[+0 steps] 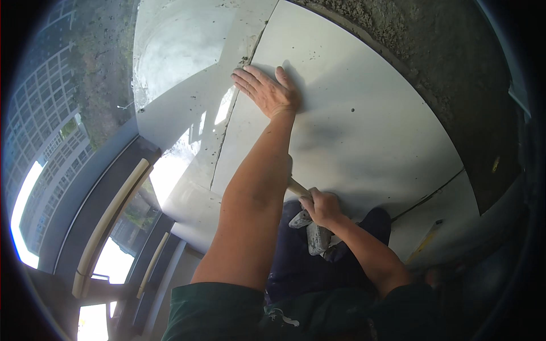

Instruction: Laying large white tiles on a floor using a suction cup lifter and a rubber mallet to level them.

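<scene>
My left hand (268, 92) lies flat with its fingers stretched out on a large pale floor tile (341, 74). Its fingertips reach the joint (227, 128) between this tile and the one to its left. Lower down, close to my body, my right hand (323, 208) is wrapped round the pale wooden handle of a mallet (299, 189). Most of the mallet's head is hidden behind my left forearm; only a dark edge shows. Small dark crumbs are scattered on the tile and along the joint.
Rough grey mortar (392, 28) borders the tile's curved-looking far right edge. Another laid tile (182, 34) lies to the left, glossy with reflected light. Windows with wooden rails (114, 221) stand at the left. A yellow strip-like object (425, 241) lies at the lower right.
</scene>
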Tool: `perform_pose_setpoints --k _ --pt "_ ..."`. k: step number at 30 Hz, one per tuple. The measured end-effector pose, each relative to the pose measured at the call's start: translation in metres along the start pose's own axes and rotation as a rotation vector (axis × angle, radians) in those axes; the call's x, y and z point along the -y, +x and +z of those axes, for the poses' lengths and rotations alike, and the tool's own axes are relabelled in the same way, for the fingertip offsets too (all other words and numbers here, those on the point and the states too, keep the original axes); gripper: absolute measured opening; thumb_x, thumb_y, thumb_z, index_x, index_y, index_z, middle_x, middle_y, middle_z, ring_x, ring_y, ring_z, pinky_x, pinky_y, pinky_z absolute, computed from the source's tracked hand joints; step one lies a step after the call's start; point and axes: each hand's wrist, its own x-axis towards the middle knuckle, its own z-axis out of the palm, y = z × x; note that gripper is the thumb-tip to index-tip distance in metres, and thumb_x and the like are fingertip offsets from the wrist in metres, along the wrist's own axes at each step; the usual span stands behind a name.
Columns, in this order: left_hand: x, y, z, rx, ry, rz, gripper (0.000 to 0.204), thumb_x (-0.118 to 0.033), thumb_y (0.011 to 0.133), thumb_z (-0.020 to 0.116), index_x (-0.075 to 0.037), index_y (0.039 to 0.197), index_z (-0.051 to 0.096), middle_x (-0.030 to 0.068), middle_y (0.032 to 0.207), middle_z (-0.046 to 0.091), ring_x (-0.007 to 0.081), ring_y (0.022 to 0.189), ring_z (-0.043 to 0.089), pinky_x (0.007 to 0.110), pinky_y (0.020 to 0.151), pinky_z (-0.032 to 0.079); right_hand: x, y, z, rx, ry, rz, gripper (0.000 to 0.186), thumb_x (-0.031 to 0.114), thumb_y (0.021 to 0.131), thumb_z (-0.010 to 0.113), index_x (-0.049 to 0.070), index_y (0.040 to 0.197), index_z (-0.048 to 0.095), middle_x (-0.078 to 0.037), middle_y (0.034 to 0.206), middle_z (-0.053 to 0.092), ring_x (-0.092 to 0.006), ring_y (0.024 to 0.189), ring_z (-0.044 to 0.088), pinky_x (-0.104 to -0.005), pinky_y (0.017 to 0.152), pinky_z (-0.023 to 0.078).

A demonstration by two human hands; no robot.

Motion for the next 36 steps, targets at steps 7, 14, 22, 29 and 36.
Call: perform_pose_setpoints --k 7,14,22,29,36 --pt "0.002 0.002 -0.001 -0.018 0.013 -0.002 0.087 -0.053 0.101 0.035 0.012 0.154 0.013 0.0341 0.162 0.003 0.0460 0.153 -0.003 0.049 0.126 -0.002 0.020 0.012 -0.050 -0.328 0.311 -0.014 0.028 0.028 0.097 0.060 0.000 0.098 0.059 -0.019 0.072 0.064 -0.0395 0.064 0.066 -0.0437 0.058 0.050" --pt "0.015 0.001 0.010 -0.071 0.013 0.063 0.083 -0.047 0.100 0.040 0.012 0.153 0.017 0.0357 0.161 0.006 0.0471 0.152 0.000 0.051 0.126 0.002 0.039 0.064 -0.055 -0.418 0.367 0.016 0.040 0.038 0.102 0.055 -0.001 0.096 0.059 -0.015 0.065 0.060 -0.0317 0.058 0.063 -0.0406 0.057 0.048" --pt "0.014 0.008 0.012 -0.086 0.011 0.044 0.083 -0.048 0.099 0.040 0.012 0.153 0.019 0.0351 0.161 0.008 0.0466 0.152 0.001 0.051 0.126 0.002 0.051 0.095 -0.074 -0.508 0.451 0.025 0.044 0.040 0.105 0.051 -0.001 0.091 0.058 -0.011 0.061 0.055 -0.0232 0.053 0.055 -0.0382 0.055 0.045" --pt "0.020 0.005 0.009 -0.089 0.125 0.102 0.084 -0.049 0.099 0.038 0.012 0.153 0.018 0.0349 0.161 0.009 0.0459 0.153 0.000 0.050 0.126 -0.001 0.058 0.113 -0.099 -0.421 0.390 0.066 0.044 0.042 0.104 0.051 -0.001 0.094 0.060 -0.012 0.061 0.055 -0.0257 0.055 0.058 -0.0389 0.055 0.045" --pt "0.004 0.001 0.002 -0.011 0.008 0.029 0.083 -0.047 0.099 0.035 0.014 0.152 0.016 0.0352 0.162 0.006 0.0454 0.153 -0.003 0.049 0.126 -0.004 0.050 0.129 -0.098 -0.500 0.397 0.080 0.046 0.042 0.105 0.049 -0.001 0.094 0.060 -0.012 0.061 0.056 -0.0257 0.055 0.058 -0.0390 0.056 0.045"
